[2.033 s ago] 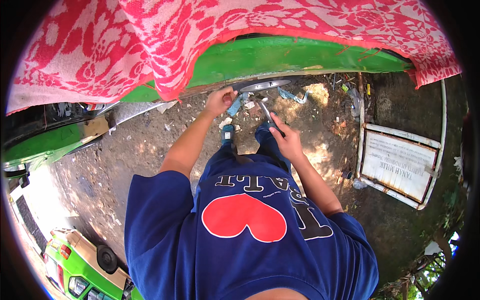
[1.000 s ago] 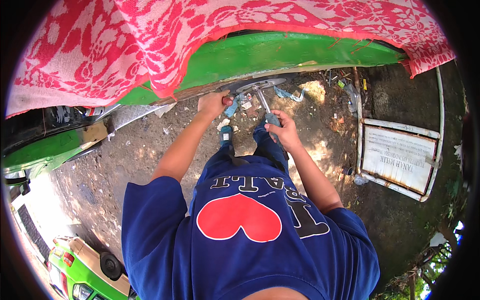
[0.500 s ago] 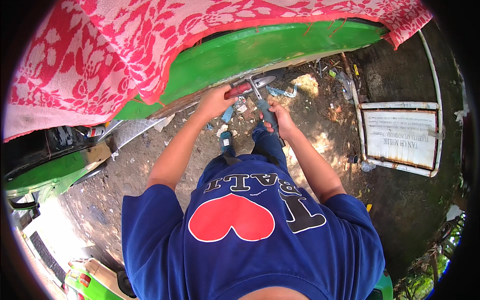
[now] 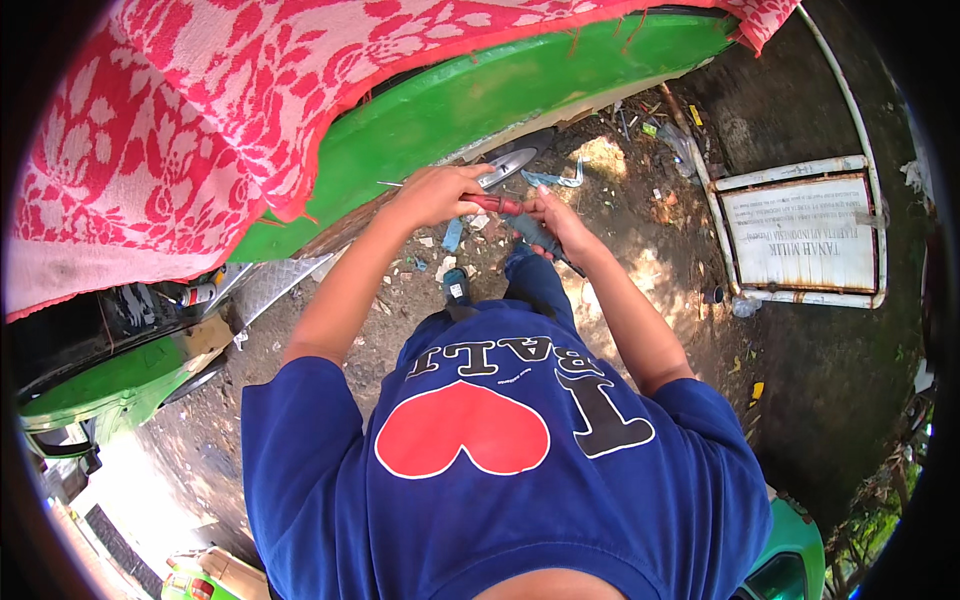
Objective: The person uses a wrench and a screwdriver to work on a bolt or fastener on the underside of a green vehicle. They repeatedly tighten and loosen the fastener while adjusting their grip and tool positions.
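Observation:
My left hand [image 4: 445,195] grips a red-handled screwdriver [image 4: 493,203], held crosswise with its thin shaft pointing left past the hand. My right hand [image 4: 556,222] holds the grey rubber handle of a hammer [image 4: 541,238], angled down to the right, its fingertips close to the end of the red handle; the hammer's head is hidden behind the hands and screwdriver. Just beyond them, under a green vehicle panel [image 4: 440,100], a metal oval piece [image 4: 510,165] shows in dark trim. A red-and-white patterned cloth [image 4: 200,120] drapes over the panel.
A rusty white-framed sign [image 4: 800,235] lies at the right. Dark and green vehicle parts [image 4: 110,380] and metal tread plate [image 4: 285,285] are at the left. Scraps and a blue rag [image 4: 545,178] litter the dirt ground [image 4: 400,300]. Green vehicle bodies show at the lower edges.
My left hand has brought the red screwdriver rightward to lie crosswise, and my right hand has tilted the hammer, so the two tools meet. The view has turned slightly.

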Available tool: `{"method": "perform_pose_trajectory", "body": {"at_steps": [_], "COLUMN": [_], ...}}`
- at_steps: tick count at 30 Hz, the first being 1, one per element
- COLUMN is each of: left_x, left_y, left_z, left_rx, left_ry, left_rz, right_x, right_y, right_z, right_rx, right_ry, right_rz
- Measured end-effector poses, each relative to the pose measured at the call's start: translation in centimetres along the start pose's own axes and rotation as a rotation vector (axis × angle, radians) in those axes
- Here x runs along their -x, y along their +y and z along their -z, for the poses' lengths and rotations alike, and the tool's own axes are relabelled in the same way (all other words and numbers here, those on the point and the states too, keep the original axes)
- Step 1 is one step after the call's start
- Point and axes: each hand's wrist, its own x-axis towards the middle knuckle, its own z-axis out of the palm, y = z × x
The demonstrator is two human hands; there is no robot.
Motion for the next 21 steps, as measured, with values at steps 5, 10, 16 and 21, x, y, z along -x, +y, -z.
{"method": "perform_pose_trajectory", "body": {"at_steps": [5,10,16,21], "left_x": [-1.2,-1.7,-1.0,0.0], "left_y": [1.4,2.9,3.1,1.6], "left_z": [0.2,0.0,-0.4,-2.1], "left_rx": [-0.131,-0.183,-0.210,-0.290], "left_ry": [-0.249,-0.267,-0.231,-0.102], "left_rz": [0.040,0.053,0.069,0.043], "right_x": [1.1,1.3,1.8,1.7], "right_y": [0.8,0.1,-0.8,-0.8], "right_z": [-0.7,-1.9,-2.2,-1.1], "right_rx": [0.073,0.304,0.328,0.215], "right_ry": [0.061,0.042,0.006,-0.015], "right_rz": [0.091,0.062,0.058,0.010]}}
